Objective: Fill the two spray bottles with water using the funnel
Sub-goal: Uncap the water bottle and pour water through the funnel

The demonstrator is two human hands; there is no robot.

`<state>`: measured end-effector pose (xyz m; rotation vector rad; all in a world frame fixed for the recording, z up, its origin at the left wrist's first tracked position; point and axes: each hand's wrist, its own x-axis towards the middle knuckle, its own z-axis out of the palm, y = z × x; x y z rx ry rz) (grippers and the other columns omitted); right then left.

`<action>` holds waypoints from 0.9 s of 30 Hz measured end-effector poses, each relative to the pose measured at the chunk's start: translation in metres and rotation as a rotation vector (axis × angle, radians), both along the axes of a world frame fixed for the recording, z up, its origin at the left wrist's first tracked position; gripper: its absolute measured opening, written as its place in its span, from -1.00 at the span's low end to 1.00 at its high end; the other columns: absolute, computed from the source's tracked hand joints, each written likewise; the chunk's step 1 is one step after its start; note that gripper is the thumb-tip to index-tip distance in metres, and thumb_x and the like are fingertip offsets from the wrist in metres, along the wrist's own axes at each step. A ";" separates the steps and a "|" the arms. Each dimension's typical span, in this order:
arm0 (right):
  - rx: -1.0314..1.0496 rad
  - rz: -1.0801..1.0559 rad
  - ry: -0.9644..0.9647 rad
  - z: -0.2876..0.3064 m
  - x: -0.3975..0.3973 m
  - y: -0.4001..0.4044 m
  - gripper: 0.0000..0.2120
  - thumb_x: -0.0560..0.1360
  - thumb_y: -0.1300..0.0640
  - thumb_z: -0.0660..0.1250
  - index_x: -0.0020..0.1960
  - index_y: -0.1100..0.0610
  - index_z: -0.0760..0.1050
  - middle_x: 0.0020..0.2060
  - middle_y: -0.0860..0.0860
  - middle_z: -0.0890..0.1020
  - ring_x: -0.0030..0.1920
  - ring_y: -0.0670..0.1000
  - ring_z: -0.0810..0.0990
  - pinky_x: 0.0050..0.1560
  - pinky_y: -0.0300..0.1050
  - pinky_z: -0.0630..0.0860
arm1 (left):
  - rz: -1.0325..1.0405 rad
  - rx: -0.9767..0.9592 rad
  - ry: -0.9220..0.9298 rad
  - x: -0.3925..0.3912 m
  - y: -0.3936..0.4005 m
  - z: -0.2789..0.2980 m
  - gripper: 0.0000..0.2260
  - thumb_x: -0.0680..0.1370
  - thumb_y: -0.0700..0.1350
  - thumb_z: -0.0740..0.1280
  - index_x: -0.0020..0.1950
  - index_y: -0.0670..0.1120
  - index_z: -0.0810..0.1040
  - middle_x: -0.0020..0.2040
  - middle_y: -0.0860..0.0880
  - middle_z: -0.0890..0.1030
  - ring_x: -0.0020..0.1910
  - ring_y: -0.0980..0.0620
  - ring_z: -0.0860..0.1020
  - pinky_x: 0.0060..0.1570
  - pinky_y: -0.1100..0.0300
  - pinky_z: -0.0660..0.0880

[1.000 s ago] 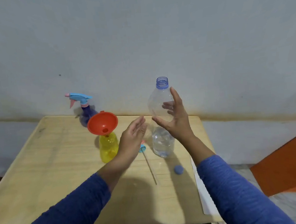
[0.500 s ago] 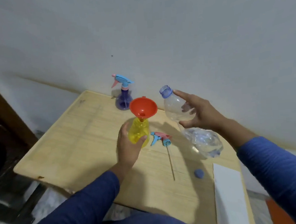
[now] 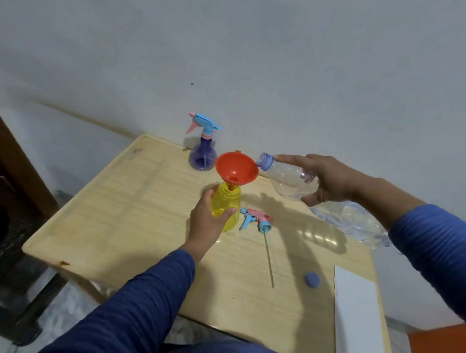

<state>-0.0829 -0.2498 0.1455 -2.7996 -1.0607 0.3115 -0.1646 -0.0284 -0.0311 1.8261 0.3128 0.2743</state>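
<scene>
- Standing at the far edge of the wooden desk [image 3: 124,211], by the wall, a purple spray bottle [image 3: 203,153] has its blue-and-pink trigger head screwed on.
- Nearer the middle, the left hand [image 3: 206,219] wraps its fingers [image 3: 210,192] and thumb around a yellow spray bottle [image 3: 228,203] that stands upright on the desk with its head off.
- An orange funnel [image 3: 236,168] sits with its spout in the yellow bottle's neck, bowl tipped slightly toward the camera.
- Just right of the yellow bottle, a loose trigger head [image 3: 255,220] in pink and blue lies on the desk, its thin dip tube [image 3: 268,259] running toward the near edge.
- The right hand [image 3: 330,179] grips a clear plastic water bottle [image 3: 290,179] around its upper body, index finger stretched along the shoulder; the bottle is tilted, base high to the right, its open blue-ringed mouth at the funnel's right rim. Water sits in the bottle's lower part; whether any is flowing cannot be told.
- A blue bottle cap [image 3: 312,280] lies near the desk's front right.
- A white sheet [image 3: 357,313] lies at the desk's right edge.
</scene>
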 end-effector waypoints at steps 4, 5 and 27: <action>-0.055 0.010 0.012 0.009 0.002 0.005 -0.03 0.28 0.21 0.52 0.25 -0.53 -0.01 -0.05 0.08 0.47 -0.07 0.03 0.50 0.01 -0.06 0.49 | 0.002 -0.004 -0.002 0.000 -0.001 -0.001 -0.43 0.40 0.02 0.47 0.35 0.08 0.33 0.13 0.18 0.45 0.13 0.18 0.39 0.12 0.21 0.37; -0.068 0.017 0.013 0.011 0.002 0.007 -0.02 0.27 0.23 0.51 0.25 -0.53 -0.01 -0.07 0.08 0.46 -0.08 0.02 0.49 0.01 -0.05 0.49 | -0.002 -0.006 -0.001 0.000 -0.001 -0.001 -0.43 0.40 0.02 0.47 0.35 0.09 0.33 0.12 0.18 0.45 0.13 0.18 0.39 0.12 0.21 0.37; -0.258 0.086 -0.031 0.024 0.019 0.023 0.09 0.25 0.20 0.53 0.17 -0.65 -0.16 -0.13 0.05 0.42 -0.06 0.12 0.46 -0.02 0.11 0.53 | -0.031 -0.029 0.039 0.005 0.003 -0.001 -0.42 0.39 0.04 0.47 0.35 0.13 0.32 0.11 0.18 0.45 0.12 0.15 0.41 0.14 0.16 0.43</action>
